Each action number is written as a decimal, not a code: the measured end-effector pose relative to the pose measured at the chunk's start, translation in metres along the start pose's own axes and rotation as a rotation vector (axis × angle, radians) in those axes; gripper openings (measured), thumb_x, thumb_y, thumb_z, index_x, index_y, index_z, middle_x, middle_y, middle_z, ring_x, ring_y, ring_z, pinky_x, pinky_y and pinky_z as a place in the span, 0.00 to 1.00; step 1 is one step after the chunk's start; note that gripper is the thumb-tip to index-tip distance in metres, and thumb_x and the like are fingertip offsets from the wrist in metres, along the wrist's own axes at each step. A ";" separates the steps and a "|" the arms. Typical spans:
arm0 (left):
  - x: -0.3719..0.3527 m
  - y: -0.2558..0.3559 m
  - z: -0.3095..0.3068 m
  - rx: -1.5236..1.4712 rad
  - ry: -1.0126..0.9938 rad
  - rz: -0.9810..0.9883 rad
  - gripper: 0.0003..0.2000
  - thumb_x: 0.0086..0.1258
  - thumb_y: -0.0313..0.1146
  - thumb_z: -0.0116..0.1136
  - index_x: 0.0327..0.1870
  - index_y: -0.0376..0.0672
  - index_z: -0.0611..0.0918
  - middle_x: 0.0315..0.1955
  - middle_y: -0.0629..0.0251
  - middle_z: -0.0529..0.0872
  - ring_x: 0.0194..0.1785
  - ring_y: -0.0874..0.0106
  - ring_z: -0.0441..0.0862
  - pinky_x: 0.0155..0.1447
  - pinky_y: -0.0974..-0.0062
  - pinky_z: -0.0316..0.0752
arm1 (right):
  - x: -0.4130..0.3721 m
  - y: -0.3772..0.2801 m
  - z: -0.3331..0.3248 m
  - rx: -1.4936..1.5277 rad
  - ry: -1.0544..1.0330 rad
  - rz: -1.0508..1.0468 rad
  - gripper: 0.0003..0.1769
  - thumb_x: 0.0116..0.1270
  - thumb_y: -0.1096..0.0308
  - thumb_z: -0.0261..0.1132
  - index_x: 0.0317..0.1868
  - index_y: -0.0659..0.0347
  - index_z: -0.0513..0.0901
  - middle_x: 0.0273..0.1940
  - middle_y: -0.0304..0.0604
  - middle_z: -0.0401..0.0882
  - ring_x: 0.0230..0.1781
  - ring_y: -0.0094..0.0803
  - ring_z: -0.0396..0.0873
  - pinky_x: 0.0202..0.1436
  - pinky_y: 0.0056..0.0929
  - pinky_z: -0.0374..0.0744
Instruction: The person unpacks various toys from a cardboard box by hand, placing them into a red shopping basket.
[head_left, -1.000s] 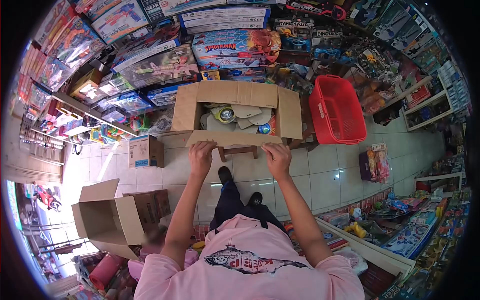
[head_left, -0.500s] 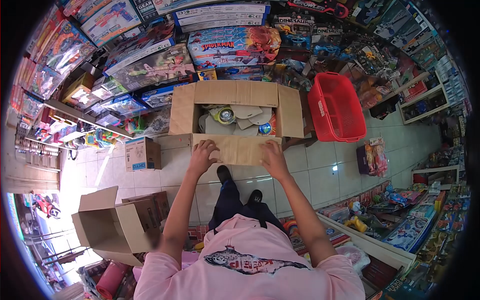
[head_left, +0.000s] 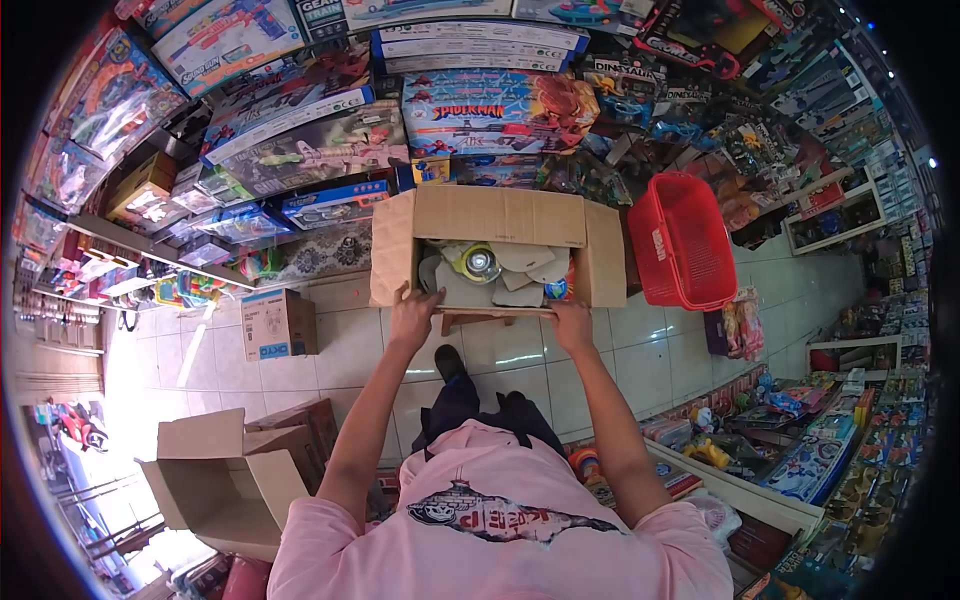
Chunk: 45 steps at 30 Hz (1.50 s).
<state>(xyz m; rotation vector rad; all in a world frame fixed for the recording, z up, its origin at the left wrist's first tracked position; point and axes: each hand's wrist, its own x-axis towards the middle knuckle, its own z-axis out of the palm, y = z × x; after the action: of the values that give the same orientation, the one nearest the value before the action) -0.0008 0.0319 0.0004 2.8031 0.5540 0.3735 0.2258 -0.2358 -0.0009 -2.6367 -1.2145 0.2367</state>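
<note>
An open cardboard box (head_left: 500, 215) stands in front of me with its far and side flaps spread outward. Its near flap (head_left: 495, 311) shows almost edge-on, as a thin strip. My left hand (head_left: 412, 315) is closed on the left end of that flap, and my right hand (head_left: 571, 326) is closed on its right end. Inside the box lie several grey flat pieces (head_left: 522, 258), a round yellow-green item (head_left: 480, 263) with a clear middle, and a small blue round item (head_left: 557, 289) against something red.
A red plastic basket (head_left: 682, 240) stands right of the box. Boxed toys (head_left: 500, 110) are stacked behind it. A closed carton (head_left: 278, 325) sits on the tiled floor to the left, with an open empty carton (head_left: 215, 490) nearer me. Packaged toys (head_left: 790, 430) fill the right side.
The near flap, which hung outward with its face showing, has swung up to nearly edge-on with both hands on it. The view has shifted, so the surroundings sit slightly lower in the frame.
</note>
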 end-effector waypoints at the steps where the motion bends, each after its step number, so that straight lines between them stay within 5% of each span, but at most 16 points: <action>1: -0.002 0.000 -0.003 -0.026 -0.053 -0.006 0.20 0.62 0.27 0.61 0.57 0.52 0.85 0.32 0.62 0.87 0.42 0.66 0.84 0.71 0.57 0.63 | -0.003 0.001 0.000 0.027 0.021 -0.044 0.13 0.64 0.59 0.69 0.43 0.58 0.86 0.38 0.49 0.85 0.44 0.49 0.82 0.51 0.48 0.77; 10: -0.034 0.006 -0.023 -0.072 -0.269 0.039 0.17 0.63 0.45 0.68 0.51 0.50 0.86 0.22 0.57 0.86 0.32 0.63 0.86 0.62 0.60 0.67 | -0.026 -0.005 -0.018 0.089 -0.147 -0.070 0.13 0.62 0.60 0.71 0.45 0.55 0.86 0.40 0.45 0.86 0.47 0.46 0.82 0.52 0.46 0.77; 15: -0.029 0.022 -0.033 -0.062 -0.144 0.030 0.19 0.66 0.51 0.64 0.45 0.45 0.86 0.19 0.57 0.85 0.28 0.60 0.84 0.56 0.59 0.67 | -0.025 -0.008 -0.027 0.181 -0.194 -0.082 0.17 0.58 0.66 0.72 0.48 0.57 0.84 0.46 0.45 0.82 0.51 0.44 0.80 0.56 0.41 0.78; 17: -0.019 0.018 -0.028 -0.193 -0.196 -0.138 0.14 0.70 0.46 0.61 0.42 0.45 0.86 0.22 0.56 0.86 0.29 0.58 0.84 0.54 0.59 0.67 | -0.015 -0.009 -0.022 0.713 -0.004 0.124 0.24 0.58 0.73 0.69 0.58 0.56 0.81 0.53 0.46 0.78 0.54 0.43 0.80 0.60 0.41 0.75; 18: -0.014 0.015 -0.026 -0.193 -0.200 -0.136 0.14 0.70 0.46 0.61 0.42 0.45 0.86 0.22 0.56 0.86 0.29 0.58 0.84 0.54 0.59 0.67 | -0.011 -0.008 -0.015 0.714 -0.004 0.128 0.24 0.58 0.73 0.69 0.58 0.56 0.81 0.53 0.46 0.78 0.54 0.43 0.80 0.60 0.41 0.75; 23: 0.033 0.006 -0.040 -0.327 0.171 -0.129 0.12 0.66 0.29 0.59 0.50 0.43 0.80 0.41 0.56 0.86 0.50 0.56 0.82 0.57 0.57 0.68 | 0.022 -0.017 -0.009 0.519 0.320 0.121 0.43 0.59 0.76 0.68 0.75 0.61 0.62 0.64 0.58 0.69 0.67 0.53 0.70 0.71 0.44 0.68; 27: 0.055 -0.001 -0.053 -0.327 0.188 -0.084 0.25 0.63 0.26 0.59 0.65 0.45 0.74 0.58 0.57 0.79 0.64 0.54 0.73 0.65 0.55 0.66 | 0.052 -0.036 -0.044 0.451 0.396 0.112 0.44 0.61 0.74 0.67 0.77 0.61 0.57 0.70 0.60 0.62 0.72 0.59 0.62 0.73 0.46 0.67; 32: 0.095 -0.017 -0.068 -0.309 0.198 -0.119 0.30 0.66 0.28 0.58 0.72 0.42 0.67 0.69 0.56 0.69 0.72 0.54 0.66 0.72 0.56 0.62 | 0.107 -0.033 -0.078 0.305 0.450 -0.052 0.49 0.60 0.75 0.67 0.79 0.60 0.51 0.76 0.59 0.54 0.76 0.60 0.55 0.76 0.49 0.61; 41: 0.155 -0.058 -0.020 -0.141 0.084 -0.166 0.32 0.60 0.29 0.66 0.69 0.46 0.73 0.70 0.62 0.70 0.69 0.56 0.68 0.71 0.55 0.64 | 0.197 0.007 -0.054 0.034 0.149 -0.091 0.42 0.63 0.65 0.69 0.77 0.51 0.61 0.78 0.47 0.55 0.75 0.53 0.60 0.71 0.51 0.67; 45: 0.160 -0.059 -0.010 -0.146 0.046 -0.220 0.21 0.60 0.28 0.65 0.57 0.45 0.82 0.57 0.61 0.81 0.62 0.57 0.74 0.64 0.56 0.69 | 0.202 0.014 -0.047 -0.015 0.133 -0.026 0.23 0.67 0.63 0.67 0.62 0.54 0.76 0.63 0.43 0.72 0.64 0.47 0.69 0.63 0.49 0.69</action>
<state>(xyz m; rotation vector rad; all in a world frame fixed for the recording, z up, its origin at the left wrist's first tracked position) 0.1196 0.1512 0.0241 2.5676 0.8026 0.4157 0.3773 -0.0966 0.0300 -2.6013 -1.2104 0.0467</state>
